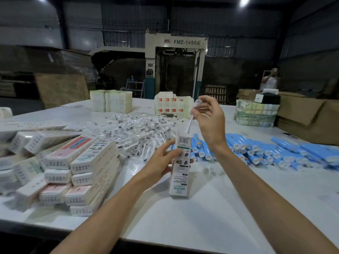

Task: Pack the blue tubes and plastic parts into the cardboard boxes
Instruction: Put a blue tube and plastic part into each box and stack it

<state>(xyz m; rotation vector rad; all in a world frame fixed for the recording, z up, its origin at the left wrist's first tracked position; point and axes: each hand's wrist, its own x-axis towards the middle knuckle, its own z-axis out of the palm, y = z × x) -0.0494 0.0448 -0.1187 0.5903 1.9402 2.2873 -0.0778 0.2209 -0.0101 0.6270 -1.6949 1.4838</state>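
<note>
From the head camera, we look down at a wide white table [211,208] in a dim warehouse, with both bare forearms reaching forward.

Our left hand [159,162] grips a narrow white cardboard box [180,173], fingers curled around its side. The box stands nearly upright above the table, printed side and barcode facing us, top end open.

Our right hand [211,123] is raised above the box. Thumb and forefinger pinch the clear-wrapped top of a plastic part [189,125], and the other fingers are spread loosely. The part hangs down with its white tip right at the open mouth of the box; we cannot tell if it touches.

Just behind the box, a loose heap of the same wrapped plastic parts [139,129] covers the middle of the table. To the right, blue tubes [256,149] with white caps lie in rows, caps toward us.

On the left sits an untidy stack of closed printed boxes [78,165]. Farther back stand piles of flat unfolded cartons [111,100] and a strapped bundle of printed sheets [256,114], next to large brown shipping cartons [302,116].

Beyond the table is a tall machine [176,61] marked FMZ-1450A. A person [269,79] stands far off at the right.
</note>
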